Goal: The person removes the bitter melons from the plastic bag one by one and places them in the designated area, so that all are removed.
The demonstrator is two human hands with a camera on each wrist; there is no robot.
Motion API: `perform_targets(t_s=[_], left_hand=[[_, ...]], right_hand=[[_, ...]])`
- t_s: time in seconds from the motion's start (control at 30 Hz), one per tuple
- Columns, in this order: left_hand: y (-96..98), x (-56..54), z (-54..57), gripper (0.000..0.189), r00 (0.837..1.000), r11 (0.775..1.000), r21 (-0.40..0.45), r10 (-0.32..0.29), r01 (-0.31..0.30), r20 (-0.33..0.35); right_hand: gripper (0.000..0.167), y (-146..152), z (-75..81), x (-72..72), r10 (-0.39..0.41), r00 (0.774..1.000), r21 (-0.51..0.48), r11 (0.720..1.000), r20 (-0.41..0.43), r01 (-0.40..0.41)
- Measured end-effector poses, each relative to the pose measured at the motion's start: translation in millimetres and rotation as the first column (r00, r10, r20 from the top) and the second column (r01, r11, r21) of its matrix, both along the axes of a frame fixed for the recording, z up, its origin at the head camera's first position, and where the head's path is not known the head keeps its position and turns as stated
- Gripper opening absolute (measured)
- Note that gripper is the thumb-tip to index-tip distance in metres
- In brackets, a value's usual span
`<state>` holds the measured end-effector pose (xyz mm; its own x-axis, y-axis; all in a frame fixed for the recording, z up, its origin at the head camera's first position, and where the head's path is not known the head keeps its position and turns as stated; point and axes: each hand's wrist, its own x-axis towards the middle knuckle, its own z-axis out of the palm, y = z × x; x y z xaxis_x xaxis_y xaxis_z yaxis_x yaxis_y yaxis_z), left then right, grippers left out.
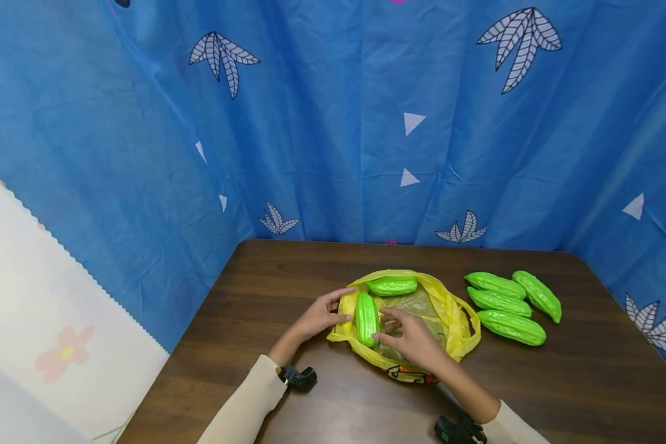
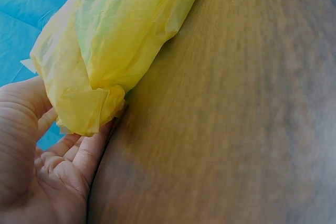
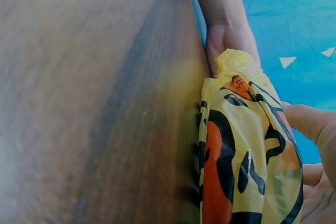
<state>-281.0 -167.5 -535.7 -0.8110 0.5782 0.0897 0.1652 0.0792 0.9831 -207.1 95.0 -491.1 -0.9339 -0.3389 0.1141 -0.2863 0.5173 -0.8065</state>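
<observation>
A yellow plastic bag (image 1: 455, 320) lies spread on the table with its mouth facing up. Inside, one bright green bitter melon (image 1: 367, 320) lies lengthwise along the left side and another bitter melon (image 1: 392, 285) lies crosswise at the back. My left hand (image 1: 319, 314) touches the bag's left edge with loosely spread fingers; the left wrist view has a crumpled bag corner (image 2: 86, 108) beside thumb and fingers. Over the bag, my right hand (image 1: 411, 336) has its bent fingers apart, thumb tip close to the lengthwise melon. Whether that thumb touches it I cannot tell.
Several more bitter melons (image 1: 510, 327) lie grouped on the brown wooden table (image 1: 588, 382), right of the bag. A blue patterned curtain (image 1: 322, 123) hangs behind the table and along its sides. Black cameras (image 1: 298, 377) are strapped to both wrists.
</observation>
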Motion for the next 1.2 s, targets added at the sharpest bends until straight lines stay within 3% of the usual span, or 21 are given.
perform_targets(t_s=[0.6, 0.8, 1.2], left_hand=[[1.4, 2.4, -4.2, 0.065, 1.000, 1.000, 0.027, -0.003, 0.002, 0.029], [0.6, 3.3, -3.6, 0.065, 0.999, 0.999, 0.033, -0.007, 0.006, 0.034], [0.3, -0.9, 1.2, 0.066, 1.000, 1.000, 0.025, -0.014, 0.013, 0.020]], right_hand=[[0.063, -2.7, -7.5, 1.6, 0.022, 1.000, 0.010, 1.000, -0.009, -0.022], [0.066, -3.9, -7.1, 1.7, 0.022, 0.999, -0.004, 1.000, 0.026, -0.022], [0.068, -6.4, -6.2, 0.6, 0.007, 1.000, -0.027, 1.000, 0.019, -0.007]])
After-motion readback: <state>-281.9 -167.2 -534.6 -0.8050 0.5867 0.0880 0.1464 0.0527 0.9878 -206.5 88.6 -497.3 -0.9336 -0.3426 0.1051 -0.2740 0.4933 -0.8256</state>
